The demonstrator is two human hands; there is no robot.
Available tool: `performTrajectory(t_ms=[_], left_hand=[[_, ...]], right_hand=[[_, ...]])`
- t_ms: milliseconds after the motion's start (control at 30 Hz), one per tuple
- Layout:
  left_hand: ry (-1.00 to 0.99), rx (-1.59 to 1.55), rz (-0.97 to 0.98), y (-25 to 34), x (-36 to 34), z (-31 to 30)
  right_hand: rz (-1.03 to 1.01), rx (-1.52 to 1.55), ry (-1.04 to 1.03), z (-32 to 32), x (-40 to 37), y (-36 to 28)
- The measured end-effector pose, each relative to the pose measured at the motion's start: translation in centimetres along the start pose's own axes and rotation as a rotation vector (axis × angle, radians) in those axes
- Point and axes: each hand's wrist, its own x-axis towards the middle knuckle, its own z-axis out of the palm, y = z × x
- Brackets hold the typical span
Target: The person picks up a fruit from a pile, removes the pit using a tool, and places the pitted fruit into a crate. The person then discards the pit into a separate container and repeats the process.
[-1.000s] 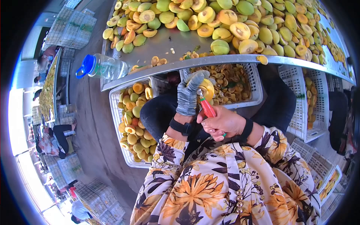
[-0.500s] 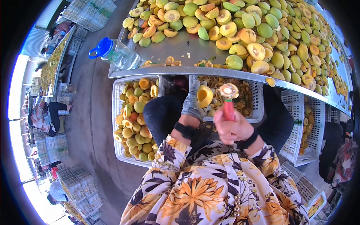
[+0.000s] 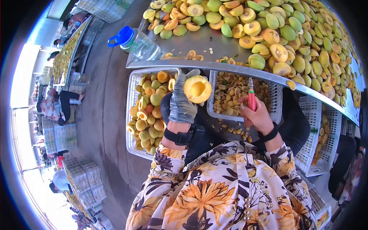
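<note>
My left hand point(image 3: 181, 104), in a grey knit glove, holds a yellow peach half point(image 3: 197, 89) with its hollow facing up. Below the hand and to its left is a white crate point(image 3: 130, 115) of hollowed peach halves point(image 3: 144, 126). Bare, my right hand point(image 3: 257, 115) is closed around a red-handled pitting tool point(image 3: 251, 100), its thin metal end pointing away from me. Behind the tool stands a second white crate point(image 3: 276, 101) holding pits and scraps point(image 3: 232, 94). Nothing is visible on the tool's tip.
A metal table point(image 3: 230, 46) bears a large heap of peach halves point(image 3: 291, 42). A water bottle point(image 3: 142, 44) with a blue cap lies near its left corner. Another crate point(image 3: 309, 134) stands at right. People and stacked crates point(image 3: 86, 174) are across the floor at left.
My left hand has moved left with the peach half, toward the crate of halves. My right hand has lowered the tool; the pit seen on its tip is gone. The view has shifted.
</note>
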Motion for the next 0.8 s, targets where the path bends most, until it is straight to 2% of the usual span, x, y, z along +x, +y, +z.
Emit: performTrajectory(t_ms=[33, 67, 100, 167, 200, 233, 267, 333, 367, 400, 433, 467, 500, 533, 567, 633, 700, 733, 767, 800], left_hand=[[0.022, 0.002, 0.032, 0.2, -0.4, -0.3], [0.016, 0.000, 0.041, 1.0, -1.0, -0.7], [0.002, 0.046, 0.091, 2.1, -1.6, -1.8], [0.138, 0.134, 0.229, 4.5, -2.4, -5.9], [0.258, 0.055, 0.226, 5.5, -3.4, -7.5], [0.366, -0.023, 0.230, 6.7, -4.5, -9.1], [0.383, 0.149, 0.280, 7.1, -5.6, -12.5], [0.423, 0.458, 0.362, 6.0, -7.0, -19.8], [0.430, 0.483, 0.260, 4.5, -8.3, -22.3], [0.537, 0.514, 0.113, 3.3, -9.5, -23.9], [0.520, 0.566, 0.042, 1.5, -10.4, -26.3], [0.597, 0.501, 0.163, -0.4, -11.1, -26.1], [0.660, 0.468, -0.029, 0.4, -11.5, -24.5], [0.578, 0.422, 0.023, 0.9, -11.1, -22.8], [0.549, 0.546, -0.024, 1.2, -9.3, -23.6], [0.434, 0.538, 0.058, 3.4, -5.8, -16.9], [0.114, 0.669, 0.304, 4.3, -0.7, -11.9], [-0.135, 0.918, 0.540, 4.7, 0.8, -7.2], [-0.255, 0.971, 0.394, 4.8, 3.1, -4.5], [-0.244, 0.811, 0.211, 4.5, 3.8, 1.1]], right_hand=[[0.026, 0.048, 0.033, 0.3, 0.5, 1.1], [-0.002, -0.414, 0.063, -0.3, 1.6, 5.4], [-0.007, -0.419, 0.038, -1.0, 1.3, 6.8], [0.071, -0.443, 0.062, -1.6, 0.1, 8.9], [0.094, -0.448, 0.019, -2.0, -0.5, 9.2], [0.210, -0.282, 0.074, -2.3, -0.9, 8.9], [0.323, -0.116, 0.139, -2.6, -1.1, 8.8], [0.322, -0.148, 0.154, -3.3, -1.1, 9.4], [0.311, -0.174, 0.186, -3.5, -1.0, 9.5], [0.320, -0.134, 0.179, -3.6, -0.9, 9.5], [0.320, -0.125, 0.201, -3.5, -0.9, 9.5], [0.309, -0.189, 0.168, -3.2, -0.9, 9.4], [0.300, -0.250, 0.156, -3.2, -1.0, 9.2], [0.282, -0.310, 0.150, -3.2, -1.2, 8.9], [0.267, -0.375, 0.134, -3.1, -1.2, 8.3], [0.271, -0.372, 0.141, -2.7, -1.4, 7.3], [0.230, -0.392, 0.196, -3.0, -1.5, 8.4], [0.046, -0.434, 0.259, -3.1, -1.7, 9.0], [-0.138, -0.479, 0.321, -3.2, -2.0, 9.3], [-0.015, -0.370, 0.299, -3.1, -2.8, 7.3]])
